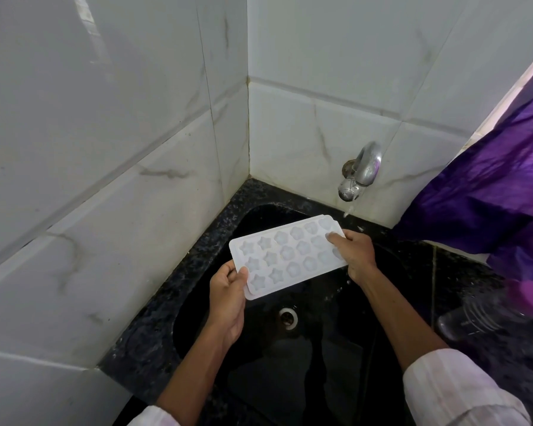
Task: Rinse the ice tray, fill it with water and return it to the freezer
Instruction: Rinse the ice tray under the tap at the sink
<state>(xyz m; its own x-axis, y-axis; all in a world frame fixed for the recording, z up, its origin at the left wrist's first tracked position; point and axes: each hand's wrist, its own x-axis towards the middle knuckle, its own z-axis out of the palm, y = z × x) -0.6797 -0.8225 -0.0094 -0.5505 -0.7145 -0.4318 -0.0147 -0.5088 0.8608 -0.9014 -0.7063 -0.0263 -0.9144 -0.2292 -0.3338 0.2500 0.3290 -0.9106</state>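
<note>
Head view puts the work at the rinse or the fill; I cannot tell which. The white plastic ice tray with star- and flower-shaped cells (285,256) is held cells-up over the black stone sink (290,370), just below and left of the chrome wall tap (362,170). A thin trickle of water (348,210) falls near the tray's far right corner. The left hand (228,298) grips the near left end, thumb on top and fingers curled underneath. The right hand (356,255) clamps the far right end, one digit pressed on the cells and the rest hidden. The next move likely calls for sliding the tray rightward under the stream, kept flat so the cells fill evenly. The tray looks pale and translucent, with three rows of cells; I cannot tell whether they hold water.
</note>
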